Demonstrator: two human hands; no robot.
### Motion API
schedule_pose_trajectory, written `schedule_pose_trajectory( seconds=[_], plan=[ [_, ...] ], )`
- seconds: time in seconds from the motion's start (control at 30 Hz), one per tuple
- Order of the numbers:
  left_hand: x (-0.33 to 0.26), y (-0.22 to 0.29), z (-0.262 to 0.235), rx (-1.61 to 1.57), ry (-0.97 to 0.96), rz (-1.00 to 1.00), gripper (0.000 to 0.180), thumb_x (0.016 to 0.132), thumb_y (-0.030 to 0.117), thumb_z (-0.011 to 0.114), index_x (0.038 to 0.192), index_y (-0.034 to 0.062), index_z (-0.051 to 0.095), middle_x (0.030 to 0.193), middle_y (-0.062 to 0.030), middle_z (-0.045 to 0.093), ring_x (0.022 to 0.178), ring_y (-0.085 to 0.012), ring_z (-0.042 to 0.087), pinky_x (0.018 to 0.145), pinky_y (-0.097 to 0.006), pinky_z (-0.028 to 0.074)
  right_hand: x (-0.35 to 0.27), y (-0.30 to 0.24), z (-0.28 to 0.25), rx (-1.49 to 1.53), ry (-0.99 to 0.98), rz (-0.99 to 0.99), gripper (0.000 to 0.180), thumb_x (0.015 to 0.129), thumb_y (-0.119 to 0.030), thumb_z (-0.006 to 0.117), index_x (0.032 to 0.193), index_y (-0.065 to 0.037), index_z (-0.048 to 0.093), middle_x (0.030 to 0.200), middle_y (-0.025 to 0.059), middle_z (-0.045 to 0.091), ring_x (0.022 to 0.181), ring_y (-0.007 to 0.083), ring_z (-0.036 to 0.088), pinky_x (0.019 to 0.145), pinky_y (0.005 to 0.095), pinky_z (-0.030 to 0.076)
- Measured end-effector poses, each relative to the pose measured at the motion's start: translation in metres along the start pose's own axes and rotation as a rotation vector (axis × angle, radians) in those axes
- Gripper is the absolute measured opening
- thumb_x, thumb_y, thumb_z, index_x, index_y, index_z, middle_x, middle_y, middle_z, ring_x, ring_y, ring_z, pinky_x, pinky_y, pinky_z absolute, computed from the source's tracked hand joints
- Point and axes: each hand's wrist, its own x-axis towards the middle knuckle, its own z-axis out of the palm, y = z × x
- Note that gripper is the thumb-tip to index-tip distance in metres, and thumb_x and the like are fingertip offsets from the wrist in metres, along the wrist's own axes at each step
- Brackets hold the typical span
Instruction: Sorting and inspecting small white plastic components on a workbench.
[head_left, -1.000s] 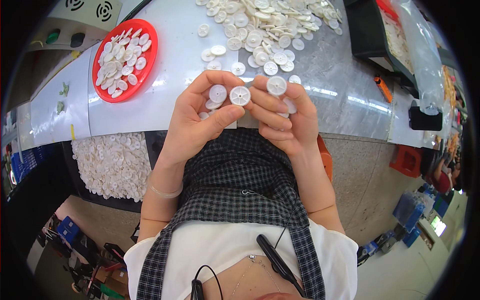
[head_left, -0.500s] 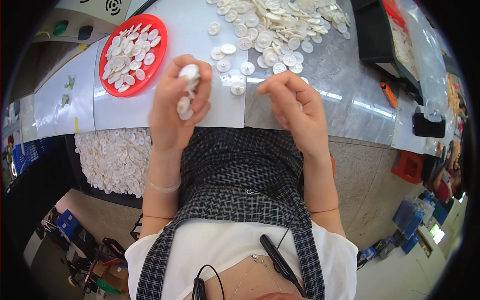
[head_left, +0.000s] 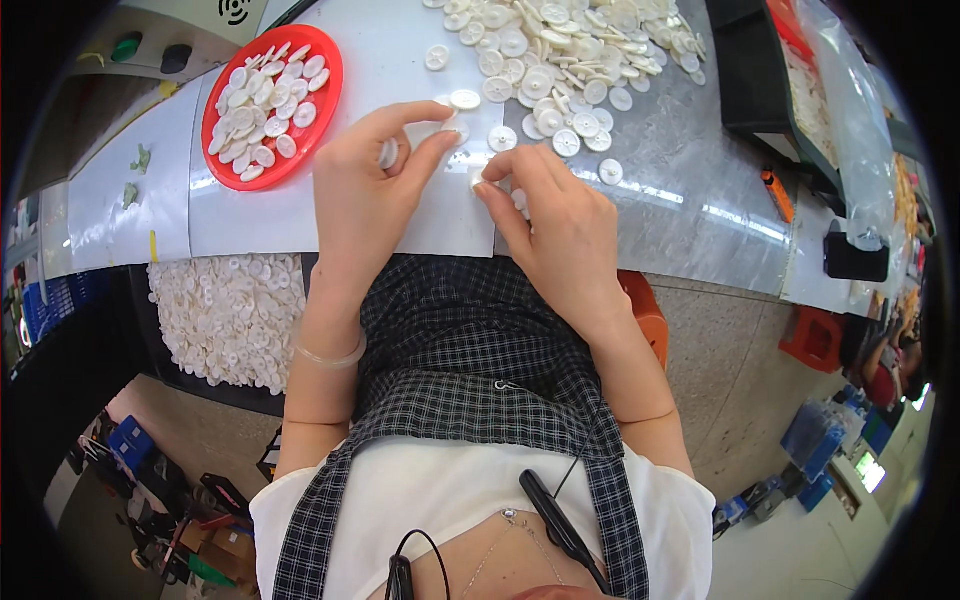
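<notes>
My left hand [head_left: 372, 185] is over the table, thumb and forefinger closing around a white plastic disc [head_left: 457, 132]. Another white disc [head_left: 388, 153] is tucked inside its curled fingers. To its right, my right hand [head_left: 562, 222] pinches a white disc [head_left: 477, 181] close to the tabletop, and part of a further disc [head_left: 521, 202] shows under its fingers. Several loose discs, round with a small central stem, lie just beyond both hands, among them one [head_left: 502, 139] near my right fingertips. A red round plate [head_left: 333, 75] heaped with similar discs stands left of my left hand.
A big pile of white discs [head_left: 560, 50] covers the far table. Below the table's left edge sits a dark bin of small white parts [head_left: 225, 320]. At right are a black crate [head_left: 750, 80], an orange lighter-like object [head_left: 777, 195] and a black phone-like slab [head_left: 857, 256].
My left hand has turned and reached right, to a disc on the table; fewer discs show in it. My right hand has moved left and closed on a disc.
</notes>
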Motion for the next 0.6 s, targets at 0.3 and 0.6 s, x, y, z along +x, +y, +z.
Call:
schedule_pose_trajectory(
  seconds=[0.3, 0.6],
  plan=[
    [-0.004, -0.002, 0.006, -0.358, -0.106, -0.011, 0.012, 0.087, 0.013, 0.066, 0.093, 0.0033, 0.063, 0.057, 0.0035, 0.046, 0.048, -0.0044, 0.040, 0.042, -0.024, 0.030, -0.001, 0.017, -0.017, 1.926, -0.356, 0.521, 0.020, 0.099, -0.024, 0.045, 0.104, -0.005, 0.049, 0.071, -0.0042, 0.040, 0.052, 0.0018, 0.034, 0.037, 0.0147, 0.028],
    [-0.018, 0.012, 0.003, -1.694, -0.580, -0.662, 0.028, 0.102, 0.029, 0.036, 0.087, 0.0072, 0.045, 0.074, 0.0042, 0.036, 0.055, -0.0013, 0.032, 0.037, -0.012, 0.025, -0.006, 0.024, 0.000, 2.568, -0.523, 0.548, 0.031, 0.101, -0.026, 0.037, 0.109, 0.002, 0.048, 0.075, -0.0009, 0.041, 0.053, 0.0046, 0.037, 0.036, 0.0155, 0.034]
  ],
)
